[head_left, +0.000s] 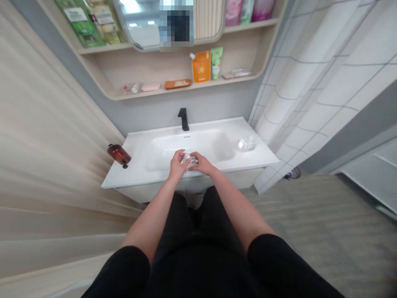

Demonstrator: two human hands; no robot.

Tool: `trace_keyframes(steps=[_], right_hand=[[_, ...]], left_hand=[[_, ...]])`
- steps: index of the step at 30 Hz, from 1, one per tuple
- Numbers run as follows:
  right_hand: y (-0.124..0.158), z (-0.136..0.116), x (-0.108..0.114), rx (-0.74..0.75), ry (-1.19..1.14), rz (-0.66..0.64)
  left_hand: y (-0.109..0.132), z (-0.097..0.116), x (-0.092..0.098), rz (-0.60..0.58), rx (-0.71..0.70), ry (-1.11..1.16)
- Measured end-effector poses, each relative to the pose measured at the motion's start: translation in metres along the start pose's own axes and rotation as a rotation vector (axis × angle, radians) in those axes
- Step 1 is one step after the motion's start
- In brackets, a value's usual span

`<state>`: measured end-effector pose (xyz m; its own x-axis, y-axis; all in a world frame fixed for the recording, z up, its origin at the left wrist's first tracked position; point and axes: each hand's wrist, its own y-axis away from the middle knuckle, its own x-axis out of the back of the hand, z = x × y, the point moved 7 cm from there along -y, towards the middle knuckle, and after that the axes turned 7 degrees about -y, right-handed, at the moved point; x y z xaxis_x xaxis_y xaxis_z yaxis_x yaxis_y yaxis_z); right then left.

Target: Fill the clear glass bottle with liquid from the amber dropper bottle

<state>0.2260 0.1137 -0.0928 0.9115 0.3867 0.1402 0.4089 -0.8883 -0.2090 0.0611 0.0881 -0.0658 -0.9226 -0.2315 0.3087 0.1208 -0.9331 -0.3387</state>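
Both my hands meet over the front edge of a white sink. My left hand and my right hand are closed together around a small clear object, perhaps a little glass or jar; I cannot make out exactly what it is. A black faucet stands at the back of the basin, straight beyond my hands.
An amber pump bottle stands on the sink's left corner. A clear glass item sits on its right side. A shelf above holds an orange pouch, a green tube and small items. Tiled wall at right, panelled wall at left.
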Motion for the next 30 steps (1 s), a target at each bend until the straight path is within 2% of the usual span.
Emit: trace_keyframes(steps=[6,9,14,17,23,27,30], right_hand=[[-0.001,0.0,0.001,-0.007,-0.004,0.008],[0.0,-0.002,0.001,-0.009,0.013,0.009],[0.001,-0.002,0.001,-0.02,0.002,0.02],[0.001,-0.002,0.0,-0.008,0.002,0.01],[0.0,0.001,0.0,-0.03,-0.019,0.027],[0.0,0.0,0.0,-0.024,-0.013,0.035],[0.0,-0.001,0.0,-0.025,-0.033,0.036]], left_hand=[[-0.006,-0.003,0.001,-0.194,-0.031,0.018],[-0.008,-0.006,0.002,-0.17,-0.079,-0.031],[-0.008,-0.015,0.001,-0.165,-0.123,0.113],[-0.007,-0.016,0.0,-0.16,-0.154,0.057],[-0.01,-0.017,-0.004,-0.208,-0.13,0.148],[-0.013,-0.02,-0.002,-0.172,-0.124,0.096],[-0.014,-0.022,-0.002,-0.193,-0.102,0.175]])
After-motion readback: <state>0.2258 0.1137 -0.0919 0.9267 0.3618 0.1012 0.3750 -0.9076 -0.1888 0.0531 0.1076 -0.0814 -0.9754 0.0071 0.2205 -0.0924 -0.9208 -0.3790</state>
